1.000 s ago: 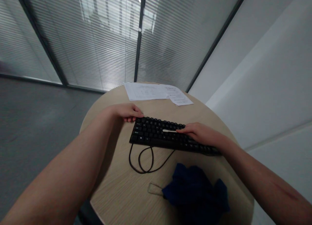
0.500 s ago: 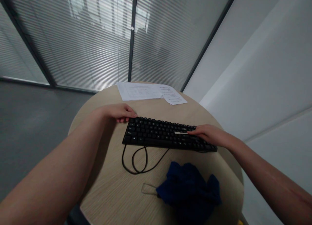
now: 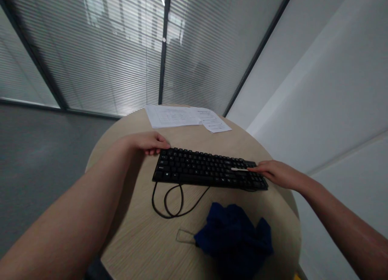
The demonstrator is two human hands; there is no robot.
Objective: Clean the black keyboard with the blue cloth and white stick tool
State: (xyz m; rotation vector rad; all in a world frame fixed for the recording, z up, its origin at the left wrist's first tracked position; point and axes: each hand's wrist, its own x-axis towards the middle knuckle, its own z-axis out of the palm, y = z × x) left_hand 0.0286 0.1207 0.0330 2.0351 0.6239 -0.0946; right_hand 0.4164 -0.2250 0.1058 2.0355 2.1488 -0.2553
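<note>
A black keyboard (image 3: 197, 168) lies at a slight slant on the round table, its cable (image 3: 169, 215) looped along the near side. At the keyboard's far left corner, my left hand (image 3: 153, 143) is closed, thumb and fingers pinching the edge. My right hand (image 3: 274, 172) hovers over the number pad at the right end and partly hides it. Between its fingertips is a thin white cotton swab (image 3: 239, 169), pointing left across the keys; whether its tip touches them I cannot tell.
Printed paper sheets (image 3: 188, 117) lie at the far edge of the wooden table (image 3: 136, 239). A crumpled blue cloth (image 3: 233, 231) rests near the front right, with a thin wire-like loop (image 3: 185, 236) beside it. Glass panels with blinds (image 3: 106, 61) and a white wall (image 3: 339, 90) stand behind.
My right hand has moved right along the keyboard, carrying the cotton swab towards the number pad. My left hand stays on the corner. The view has tipped slightly.
</note>
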